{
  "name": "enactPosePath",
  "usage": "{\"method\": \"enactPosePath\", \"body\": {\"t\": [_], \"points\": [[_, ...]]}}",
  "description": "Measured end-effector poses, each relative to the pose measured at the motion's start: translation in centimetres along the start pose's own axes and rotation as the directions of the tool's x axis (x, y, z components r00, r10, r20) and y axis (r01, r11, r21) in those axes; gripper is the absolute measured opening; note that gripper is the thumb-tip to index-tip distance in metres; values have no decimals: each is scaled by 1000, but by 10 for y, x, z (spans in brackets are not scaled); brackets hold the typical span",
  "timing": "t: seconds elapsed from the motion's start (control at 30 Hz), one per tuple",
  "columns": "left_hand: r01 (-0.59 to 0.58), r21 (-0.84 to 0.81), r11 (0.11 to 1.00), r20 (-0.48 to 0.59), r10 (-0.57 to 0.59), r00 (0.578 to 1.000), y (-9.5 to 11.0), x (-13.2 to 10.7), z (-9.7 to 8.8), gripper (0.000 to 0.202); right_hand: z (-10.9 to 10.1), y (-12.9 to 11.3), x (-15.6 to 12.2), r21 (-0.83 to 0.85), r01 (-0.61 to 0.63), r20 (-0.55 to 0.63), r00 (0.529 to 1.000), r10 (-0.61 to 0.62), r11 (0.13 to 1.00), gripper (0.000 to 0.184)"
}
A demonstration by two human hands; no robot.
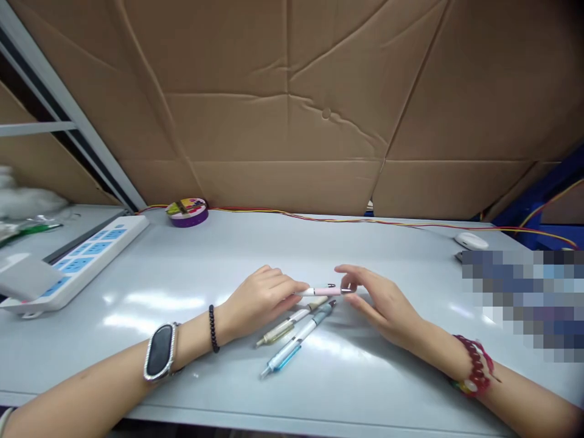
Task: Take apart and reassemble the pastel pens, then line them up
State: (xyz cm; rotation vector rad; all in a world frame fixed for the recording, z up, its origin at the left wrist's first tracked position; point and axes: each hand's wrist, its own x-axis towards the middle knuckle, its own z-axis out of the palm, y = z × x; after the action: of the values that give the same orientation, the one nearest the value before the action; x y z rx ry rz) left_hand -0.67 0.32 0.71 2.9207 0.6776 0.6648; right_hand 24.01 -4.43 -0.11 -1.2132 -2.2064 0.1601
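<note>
A pink and white pen (327, 292) is held level just above the table, with its white end pinched between the thumb and fingers of my left hand (264, 298). At the pen's other end, by its dark tip, is my right hand (381, 301). Its thumb and index finger are apart, and its curled fingers are close to the tip; whether they touch it I cannot tell. Below lie two more pens side by side on the table, a beige and white pen (292, 321) and a blue and white pen (298, 340), both slanting up to the right.
On the left of the table (219, 389) lies a white power strip (103, 261) with a grey plug. A round purple tin (187, 213) stands at the back left. Thin red and yellow wires run along the cardboard (283, 140). A white oval object (471, 241) lies back right, near a blurred-out patch.
</note>
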Motion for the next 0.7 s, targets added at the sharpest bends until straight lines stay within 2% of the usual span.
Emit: {"method": "enactPosePath", "body": {"t": [0.07, 0.2, 0.37, 0.43, 0.6, 0.7], "points": [[32, 2, 999, 6, -32, 999, -1, 1, -1, 20, 2, 0, 0, 30, 4, -48, 999, -2, 1000, 33], [53, -15, 998, 16, -53, 998, -2, 2, -1, 22, 4, 0, 1, 23, 53, -123, 991, -50, 998, 10], [39, -18, 999, 34, -38, 999, -1, 1, 0, 21, 0, 0, 1, -73, 78, -67, 994, -83, 994, 19], [35, -9, 999, 30, -35, 999, -1, 1, 0, 21, -1, 0, 0, -81, 96, -57, 993, -100, 992, 16], [33, -11, 999, 7, -33, 999, -1, 1, 0, 22, 1, -1, 0, -63, 163, -141, 975, -170, 985, 7], [24, -23, 999, 13, -24, 1000, -1, 1, 0, 20, 1, -1, 1, -88, 176, -140, 972, -187, 981, 10]]}}
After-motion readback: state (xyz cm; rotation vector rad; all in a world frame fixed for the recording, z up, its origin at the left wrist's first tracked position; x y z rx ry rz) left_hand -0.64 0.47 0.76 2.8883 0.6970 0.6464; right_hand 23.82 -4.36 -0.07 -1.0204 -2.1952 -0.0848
